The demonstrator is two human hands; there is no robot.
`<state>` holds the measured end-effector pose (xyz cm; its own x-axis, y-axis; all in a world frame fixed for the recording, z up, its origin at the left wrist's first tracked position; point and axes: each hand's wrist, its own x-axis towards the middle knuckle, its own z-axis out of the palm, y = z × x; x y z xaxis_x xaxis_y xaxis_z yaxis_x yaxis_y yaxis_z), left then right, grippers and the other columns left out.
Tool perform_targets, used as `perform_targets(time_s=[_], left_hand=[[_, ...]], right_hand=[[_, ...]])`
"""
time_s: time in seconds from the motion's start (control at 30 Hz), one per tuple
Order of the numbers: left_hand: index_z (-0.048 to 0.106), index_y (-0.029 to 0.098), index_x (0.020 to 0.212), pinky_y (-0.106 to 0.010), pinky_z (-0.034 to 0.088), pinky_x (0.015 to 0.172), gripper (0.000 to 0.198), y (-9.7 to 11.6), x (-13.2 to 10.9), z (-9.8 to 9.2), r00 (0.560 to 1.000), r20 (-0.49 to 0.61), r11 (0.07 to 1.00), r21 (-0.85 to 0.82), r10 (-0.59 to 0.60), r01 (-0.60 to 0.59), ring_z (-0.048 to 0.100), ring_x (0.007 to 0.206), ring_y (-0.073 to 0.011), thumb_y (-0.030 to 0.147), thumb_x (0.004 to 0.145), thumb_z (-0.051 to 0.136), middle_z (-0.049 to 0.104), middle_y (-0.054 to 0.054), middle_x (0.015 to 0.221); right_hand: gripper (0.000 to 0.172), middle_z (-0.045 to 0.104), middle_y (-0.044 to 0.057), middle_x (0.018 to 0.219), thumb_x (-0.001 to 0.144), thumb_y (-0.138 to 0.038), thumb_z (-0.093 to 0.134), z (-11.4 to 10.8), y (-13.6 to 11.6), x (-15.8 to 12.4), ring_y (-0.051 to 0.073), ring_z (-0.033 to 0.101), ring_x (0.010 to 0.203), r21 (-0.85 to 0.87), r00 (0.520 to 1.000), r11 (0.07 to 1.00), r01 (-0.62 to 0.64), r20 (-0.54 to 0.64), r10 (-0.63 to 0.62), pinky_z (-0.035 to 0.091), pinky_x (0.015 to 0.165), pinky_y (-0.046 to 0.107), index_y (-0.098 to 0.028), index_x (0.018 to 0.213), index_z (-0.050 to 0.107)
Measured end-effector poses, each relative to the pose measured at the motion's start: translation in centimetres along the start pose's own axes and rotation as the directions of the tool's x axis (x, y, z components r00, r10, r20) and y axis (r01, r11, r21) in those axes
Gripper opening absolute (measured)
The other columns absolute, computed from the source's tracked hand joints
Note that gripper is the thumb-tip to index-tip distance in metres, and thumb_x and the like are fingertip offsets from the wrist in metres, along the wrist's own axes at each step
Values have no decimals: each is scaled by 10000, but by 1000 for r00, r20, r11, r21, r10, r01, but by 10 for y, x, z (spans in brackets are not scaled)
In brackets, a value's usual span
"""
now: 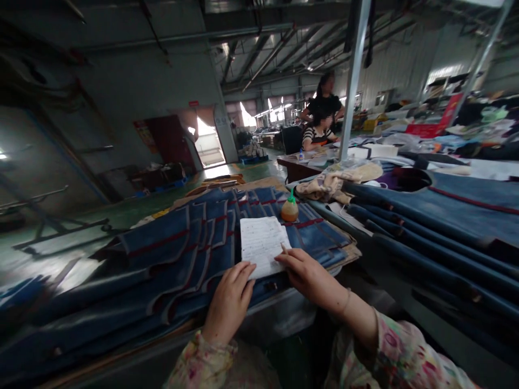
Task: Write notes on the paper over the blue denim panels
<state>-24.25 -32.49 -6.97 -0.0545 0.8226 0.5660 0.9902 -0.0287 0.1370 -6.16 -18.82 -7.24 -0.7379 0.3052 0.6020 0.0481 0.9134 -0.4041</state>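
Observation:
A white sheet of paper [261, 243] with handwritten lines lies on a spread of overlapping blue fabric pieces [190, 243] with red stripes. My left hand [230, 300] rests flat on the fabric, fingertips on the sheet's near left corner. My right hand [307, 273] sits at the sheet's near right edge with fingers curled, and a thin pen-like tip [283, 248] shows above them. A small orange bottle [289, 209] with a green cap stands just beyond the paper.
More long blue fabric [446, 216] lies stacked on the table to the right, with a bundle of beige cloth [328, 185] behind it. A metal post [353, 81] rises past the bottle. Two people [320, 121] are at a far table.

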Motion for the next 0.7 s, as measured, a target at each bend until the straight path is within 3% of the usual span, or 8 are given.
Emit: perform_targets(time_s=[0.3,0.7], left_hand=[[518,212,1174,-358,446,885,303,8,-23,-2,996,76,999,-1,43,-44,520,1047,-192,145,894,427,567,-69,1148],[532,214,1164,-341,443,813,306,9,-22,-1,994,88,995,65,68,-74,545,1003,-194,141,889,419,590,-68,1120]], right_hand=[[476,504,114,1199,822,-20,355,13,-8,-40,203,428,1183,-20,1000,1000,-4,-28,3,424,983,424,-201,1250,458],[518,522,102,1195,815,-25,346,17,-6,-47,207,443,1185,-18,999,1000,-2,-42,1,443,969,431,-237,1277,445]])
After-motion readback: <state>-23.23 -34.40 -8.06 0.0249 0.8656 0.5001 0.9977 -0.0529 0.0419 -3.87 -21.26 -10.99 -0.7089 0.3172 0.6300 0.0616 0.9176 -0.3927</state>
